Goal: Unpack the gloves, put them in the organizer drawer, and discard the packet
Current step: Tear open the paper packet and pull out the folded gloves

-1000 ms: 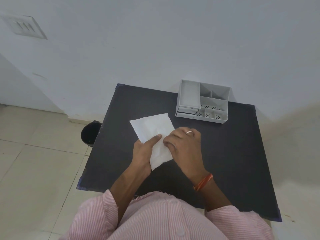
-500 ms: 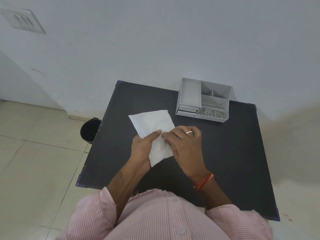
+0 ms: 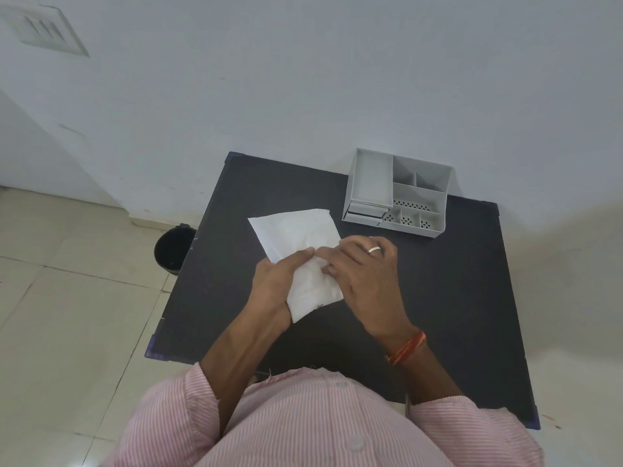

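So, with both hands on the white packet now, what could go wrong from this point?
1. Both hands, left hand and right hand, pinch the packet near its middle; a hard tear might rip the gloves inside.
2. The bin stands on the floor beyond the table edge, so a tossed packet may miss.
3. The organizer drawer looks shut; it probably needs a free hand.

Packet (image 3: 293,230) left of organizer (image 3: 399,192)

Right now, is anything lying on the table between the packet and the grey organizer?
No. In the head view only bare black table shows between the white packet and the organizer. Both hands grip the packet nearer the person.
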